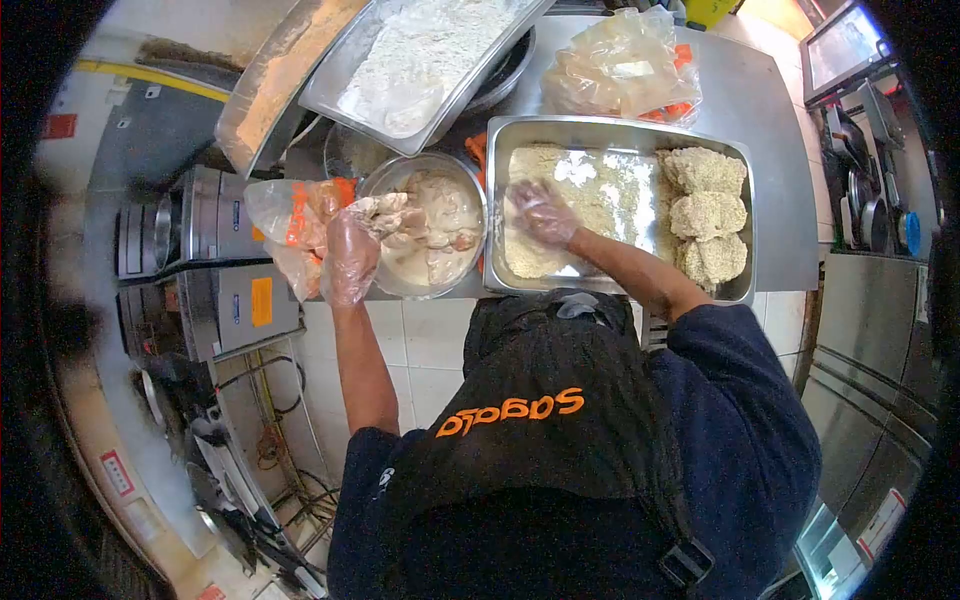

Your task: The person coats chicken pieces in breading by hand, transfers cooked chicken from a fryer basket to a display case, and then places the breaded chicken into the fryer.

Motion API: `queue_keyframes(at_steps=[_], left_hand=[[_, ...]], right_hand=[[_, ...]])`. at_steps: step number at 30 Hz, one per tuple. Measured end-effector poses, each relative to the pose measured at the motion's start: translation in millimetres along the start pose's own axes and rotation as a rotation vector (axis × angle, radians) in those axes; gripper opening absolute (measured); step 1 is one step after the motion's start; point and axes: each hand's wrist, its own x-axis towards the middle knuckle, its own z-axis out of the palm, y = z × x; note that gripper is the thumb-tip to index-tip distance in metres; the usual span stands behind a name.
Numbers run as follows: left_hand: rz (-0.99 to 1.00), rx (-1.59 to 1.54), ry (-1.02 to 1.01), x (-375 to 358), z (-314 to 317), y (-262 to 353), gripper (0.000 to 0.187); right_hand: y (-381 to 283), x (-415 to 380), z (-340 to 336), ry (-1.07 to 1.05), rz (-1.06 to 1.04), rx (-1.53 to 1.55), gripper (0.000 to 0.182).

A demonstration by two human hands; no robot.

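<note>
My left hand (352, 258), in a clear plastic glove, is closed on a batter-coated piece of meat (388, 216) above the left side of a round bowl (485, 238). More pale, wet meat pieces (448, 220) lie in batter in that bowl. Also gloved, my right hand (543, 213) rests on the breadcrumbs (533, 262) in the left part of a deep metal tray (620, 128). Its fingers look extended, though slightly blurred, and nothing shows in them. Along the tray's right side sit several breaded pieces (708, 217).
A metal pan of white flour (425, 60) leans over the bowl's far side, beside a pan of orange-brown powder (290, 85). An orange-printed plastic bag (292, 225) lies left of the bowl. Another plastic bag (615, 65) lies behind the tray on the steel table (775, 130).
</note>
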Motion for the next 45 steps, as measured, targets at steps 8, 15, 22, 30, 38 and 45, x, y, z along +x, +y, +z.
queue_keyframes(at_steps=[8,15,22,30,38,45], left_hand=[[0.423,0.429,0.034,21.9,28.0,-30.1,0.018],[0.350,-0.523,-0.333,55.6,83.6,54.9,0.018],[0.449,-0.109,-0.425,33.2,73.5,57.8,0.022],[0.410,0.866,-0.755,-5.3,60.9,-142.0,0.030],[0.310,0.605,-1.136,-3.8,50.7,-128.0,0.030],[0.100,0.620,-1.340,25.7,35.1,-75.4,0.030]], right_hand=[[45.8,-38.7,-50.8,0.305,0.320,-0.118,0.043],[52.6,-54.0,-80.0,0.750,0.520,-0.044,0.026],[105.3,-43.8,-29.4,0.651,0.529,0.644,0.024],[45.6,-29.3,-62.2,0.006,0.536,0.016,0.019],[27.7,-71.8,-95.6,-0.181,0.709,0.094,0.021],[11.2,-113.1,-52.9,-0.408,0.706,0.306,0.042]])
